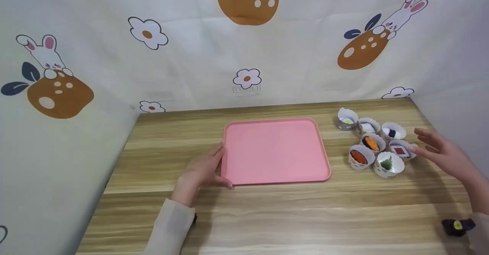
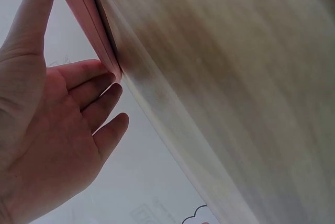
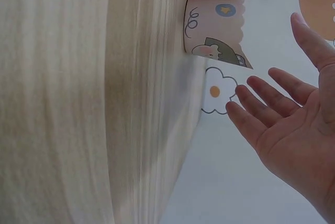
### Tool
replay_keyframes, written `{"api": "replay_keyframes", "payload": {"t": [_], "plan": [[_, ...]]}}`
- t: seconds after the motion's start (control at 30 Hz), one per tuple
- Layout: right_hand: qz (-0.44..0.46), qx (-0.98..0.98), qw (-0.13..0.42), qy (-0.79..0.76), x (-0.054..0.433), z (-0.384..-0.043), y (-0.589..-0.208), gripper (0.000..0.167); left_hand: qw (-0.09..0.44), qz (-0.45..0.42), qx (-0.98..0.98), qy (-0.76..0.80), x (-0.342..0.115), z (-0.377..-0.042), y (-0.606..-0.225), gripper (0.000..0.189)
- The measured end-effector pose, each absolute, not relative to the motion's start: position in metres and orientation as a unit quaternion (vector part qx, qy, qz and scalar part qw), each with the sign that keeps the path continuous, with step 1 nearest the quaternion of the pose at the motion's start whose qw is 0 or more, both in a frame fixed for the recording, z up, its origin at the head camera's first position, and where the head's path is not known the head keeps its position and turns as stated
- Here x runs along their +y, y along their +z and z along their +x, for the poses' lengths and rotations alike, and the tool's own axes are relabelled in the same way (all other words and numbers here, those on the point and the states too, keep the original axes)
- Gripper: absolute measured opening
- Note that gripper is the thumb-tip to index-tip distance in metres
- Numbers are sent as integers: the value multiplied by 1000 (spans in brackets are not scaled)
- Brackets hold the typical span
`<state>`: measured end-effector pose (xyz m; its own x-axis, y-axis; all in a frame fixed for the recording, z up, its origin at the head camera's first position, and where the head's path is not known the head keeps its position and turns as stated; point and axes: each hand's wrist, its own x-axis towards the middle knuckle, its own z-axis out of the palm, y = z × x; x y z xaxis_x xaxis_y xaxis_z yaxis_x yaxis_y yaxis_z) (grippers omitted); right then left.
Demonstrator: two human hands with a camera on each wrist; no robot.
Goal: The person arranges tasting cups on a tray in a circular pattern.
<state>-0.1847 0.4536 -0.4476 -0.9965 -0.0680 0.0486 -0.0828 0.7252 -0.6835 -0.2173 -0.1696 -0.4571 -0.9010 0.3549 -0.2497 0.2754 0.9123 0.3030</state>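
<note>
A pink tray [image 1: 276,152] lies flat on the wooden table. My left hand [image 1: 198,171] is at its left side, fingers near the left rim and thumb at the front left corner. In the left wrist view that hand [image 2: 57,124] has its fingers spread and touches the tray's edge [image 2: 93,22]. To the tray's right stand several scalloped paper cups with sushi-like pieces, such as one with orange topping [image 1: 370,143] and one with a green leaf [image 1: 386,163]. My right hand [image 1: 443,152] hovers beside the rightmost cup [image 1: 410,155], fingers extended, holding nothing.
A patterned cloth [image 1: 191,56] with rabbits and flowers hangs behind the table [image 1: 275,217] and along its sides. Two more cups, one with a white piece [image 1: 367,127] and one with a black-banded piece [image 1: 392,133], stand in the back of the cluster.
</note>
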Motion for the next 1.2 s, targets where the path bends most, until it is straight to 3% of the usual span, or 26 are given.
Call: {"api": "replay_keyframes", "payload": {"t": [0.37,0.73,1.2], "plan": [[36,-928,-18,369,458,-188,-455,68,151,160,967,125,-169,-218,-456,123],[66,-912,6,405,454,-188,-464,58,152,154,968,128,-169,-216,-455,124],[67,-910,-2,410,453,-190,-464,60,141,172,967,122,-169,-219,-457,125]]}}
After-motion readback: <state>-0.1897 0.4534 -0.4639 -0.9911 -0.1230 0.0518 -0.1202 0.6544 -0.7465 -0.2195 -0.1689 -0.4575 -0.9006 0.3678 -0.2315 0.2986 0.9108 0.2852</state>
